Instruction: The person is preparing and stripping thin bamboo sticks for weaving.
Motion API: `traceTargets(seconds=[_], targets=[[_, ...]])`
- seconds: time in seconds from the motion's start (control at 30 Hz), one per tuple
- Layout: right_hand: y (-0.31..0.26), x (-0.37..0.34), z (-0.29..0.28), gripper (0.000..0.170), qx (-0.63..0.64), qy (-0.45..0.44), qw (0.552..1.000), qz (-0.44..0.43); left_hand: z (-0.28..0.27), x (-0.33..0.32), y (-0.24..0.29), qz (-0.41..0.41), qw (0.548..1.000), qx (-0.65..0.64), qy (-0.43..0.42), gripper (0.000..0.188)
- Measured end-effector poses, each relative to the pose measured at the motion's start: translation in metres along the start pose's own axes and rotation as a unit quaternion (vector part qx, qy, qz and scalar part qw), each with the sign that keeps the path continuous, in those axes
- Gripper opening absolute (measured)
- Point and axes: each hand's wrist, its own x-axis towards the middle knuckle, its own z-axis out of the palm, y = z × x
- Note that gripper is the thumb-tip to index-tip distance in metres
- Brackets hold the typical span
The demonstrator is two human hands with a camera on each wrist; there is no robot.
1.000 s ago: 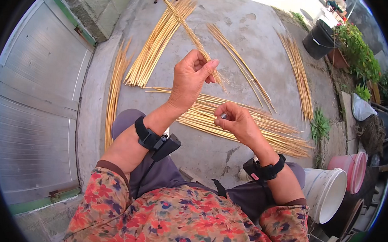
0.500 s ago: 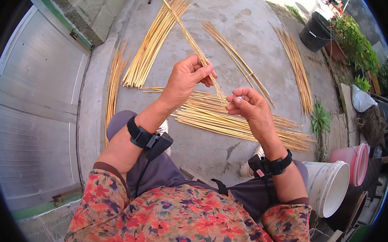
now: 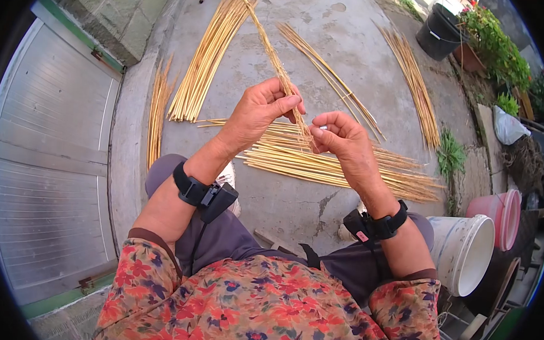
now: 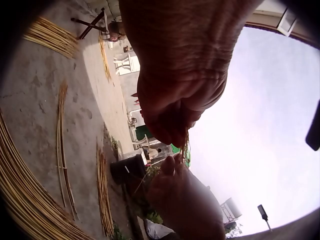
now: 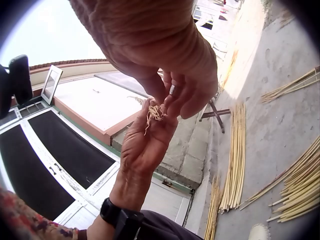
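A long straw-coloured stalk [image 3: 267, 46] slants down from the top of the head view, its frayed tip pointing at the body. The left hand [image 3: 264, 111] grips it near the feathery end between thumb and curled fingers. Just right of it, the right hand [image 3: 347, 140] pinches the loose fibres at the tip with thumb and forefinger; a small metal coil [image 5: 172, 90] sits on one of its fingers. In the right wrist view the frayed ends [image 5: 155, 113] stick out between the two hands.
Sorted bundles of stalks lie on the concrete: a wide one [image 3: 321, 166] below the hands, one at upper left [image 3: 207, 62], others left and right. Buckets, white [image 3: 464, 254] and pink [image 3: 497, 219], stand at the right, a black one [image 3: 440, 32] farther back. A metal door [image 3: 55, 146] is at left.
The right hand has come up and left to the frayed tip and now pinches its fibres. The left hand keeps its grip, and the stalk stands a little steeper.
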Motion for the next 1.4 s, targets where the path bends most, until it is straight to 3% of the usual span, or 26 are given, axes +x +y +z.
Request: traceTargets(seconds=[0.8, 1.4], targets=[[-0.0027, 0.0015, -0.0059, 0.016, 0.05, 0.002, 0.998, 0.027, -0.0002, -0.0021, 0.0041, -0.004, 0.998, 0.054, -0.015, 0.015], [-0.0027, 0.0027, 0.0006, 0.013, -0.005, -0.007, 1.0, -0.002, 0.0002, -0.0036, 0.003, 0.009, 0.998, 0.061, -0.026, 0.013]])
